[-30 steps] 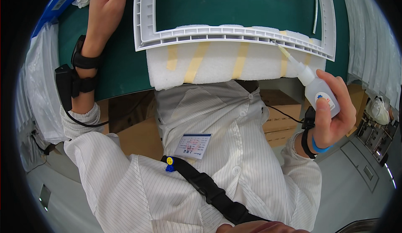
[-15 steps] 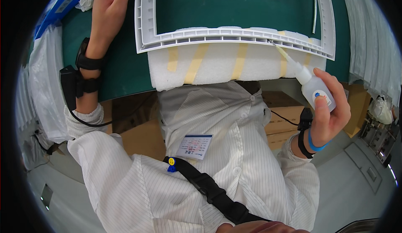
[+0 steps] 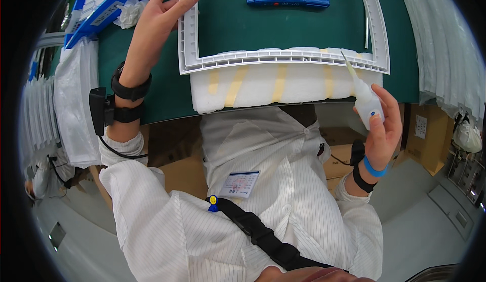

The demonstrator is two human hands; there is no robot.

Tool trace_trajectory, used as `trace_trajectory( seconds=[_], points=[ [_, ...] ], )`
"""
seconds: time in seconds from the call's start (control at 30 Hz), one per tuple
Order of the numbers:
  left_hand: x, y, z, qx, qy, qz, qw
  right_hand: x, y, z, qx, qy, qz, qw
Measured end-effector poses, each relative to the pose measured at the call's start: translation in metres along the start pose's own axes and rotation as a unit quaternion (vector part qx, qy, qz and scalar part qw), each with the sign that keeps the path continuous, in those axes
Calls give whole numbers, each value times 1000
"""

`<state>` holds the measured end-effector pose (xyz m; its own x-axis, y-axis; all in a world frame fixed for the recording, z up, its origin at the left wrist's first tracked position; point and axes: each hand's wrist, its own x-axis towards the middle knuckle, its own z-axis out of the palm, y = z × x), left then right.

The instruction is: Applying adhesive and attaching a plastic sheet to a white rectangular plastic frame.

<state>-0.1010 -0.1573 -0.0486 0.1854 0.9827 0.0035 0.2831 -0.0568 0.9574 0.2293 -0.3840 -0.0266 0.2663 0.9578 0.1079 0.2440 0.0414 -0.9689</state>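
Observation:
A white plastic frame with a ribbed rail lies on the table, its near side resting on a white foam block striped with yellowish tape. My left hand holds the frame's left side, thumb over the top of the bar and fingers at its outer edge. In my right hand is a white squeeze bottle with a long tapered nozzle. The nozzle's thin tip points away from me, over the right part of the near rail; whether it touches cannot be told.
Inside the frame's opening lies a blue marker pen on the green tabletop. A thin pale strip runs along the frame's right side. Crumpled white plastic sits by a blue bin. Clear plastic sheets hang at the right.
The view has shifted, bringing more of the marker pen into sight. My right hand has turned the bottle more upright, and its tip has moved right along the rail. The left hand stays at the frame.

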Motion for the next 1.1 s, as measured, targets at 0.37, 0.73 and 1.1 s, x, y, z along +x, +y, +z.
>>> trace_trajectory(
  seconds=[0.37, 0.73, 1.1],
  points=[
    [9, 28, -26, 143, -8, -19, 990, -10, 34, -30, 164, 147, -90, 971],
    [32, 54, -43, 254, -133, 72, 955, -12, 39, -30, 198, 156, -104, 962],
    [124, 53, 9, 304, -257, 256, 881, -42, 24, -16, 194, 156, -91, 964]
  ],
)
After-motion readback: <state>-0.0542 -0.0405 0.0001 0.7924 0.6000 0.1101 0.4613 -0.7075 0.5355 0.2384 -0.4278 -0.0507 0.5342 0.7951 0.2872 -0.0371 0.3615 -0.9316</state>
